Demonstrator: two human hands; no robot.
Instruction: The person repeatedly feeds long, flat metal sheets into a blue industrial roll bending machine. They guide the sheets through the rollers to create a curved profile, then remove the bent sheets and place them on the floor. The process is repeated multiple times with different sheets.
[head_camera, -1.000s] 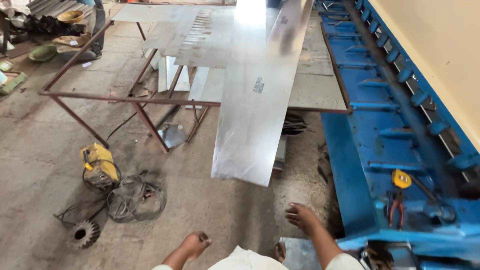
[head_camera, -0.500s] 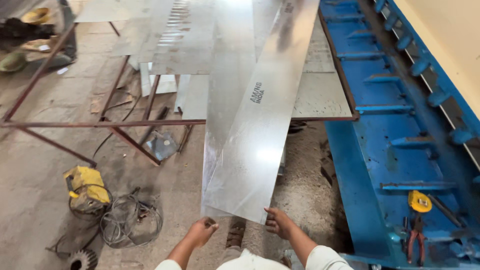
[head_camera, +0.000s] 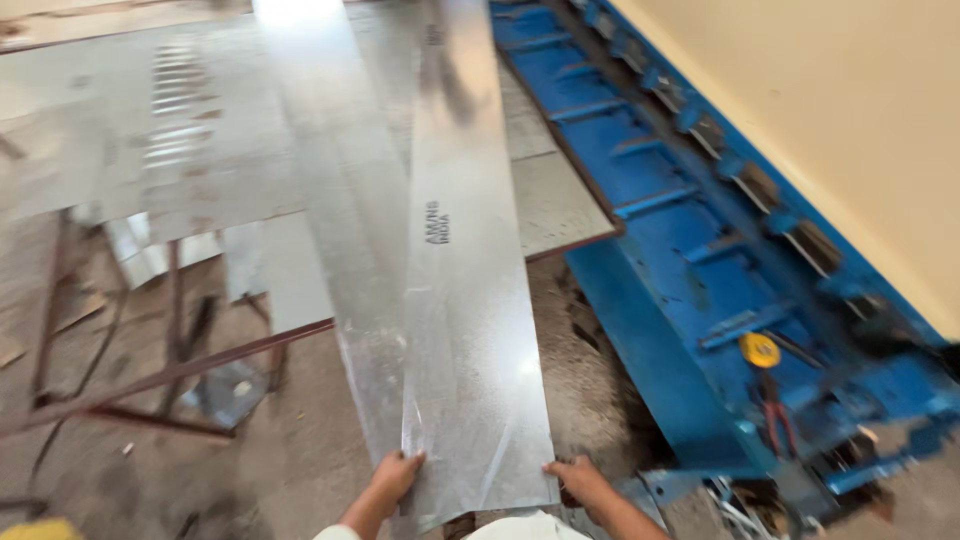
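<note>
1. Head view: left hand (head_camera: 392, 474) and right hand (head_camera: 578, 478) each clamp a near corner of the long galvanised sheet (head_camera: 462, 330); its far end lies on the desk (head_camera: 560, 205).
2. Risk: bare palms on a raw edge, so a slip likely cuts.
3. Risk: sheet is flexing and could buckle or swing into the blue machine (head_camera: 700, 260).
4. Risk: cables on floor (head_camera: 300, 450) may trip.
</note>
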